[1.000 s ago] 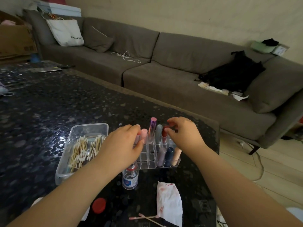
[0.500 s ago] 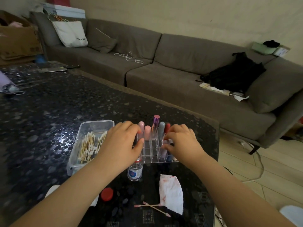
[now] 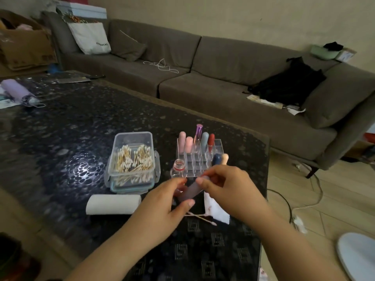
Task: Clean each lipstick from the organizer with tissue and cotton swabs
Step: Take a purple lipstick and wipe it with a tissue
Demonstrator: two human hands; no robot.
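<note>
white tote bag (image 3: 89, 37) on the sofa, printed "starbucks" in dark letters, no other text legible

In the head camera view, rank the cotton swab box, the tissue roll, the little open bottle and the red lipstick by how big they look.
Largest to smallest:
1. cotton swab box
2. tissue roll
3. little open bottle and red lipstick: they look about alike, and the lipstick stands farther back, so I won't rank them.

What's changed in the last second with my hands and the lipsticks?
Both hands came back from the organizer toward you, and the left hand and right hand now hold a pale lipstick between them. The swab box and bottle stayed put.
</note>
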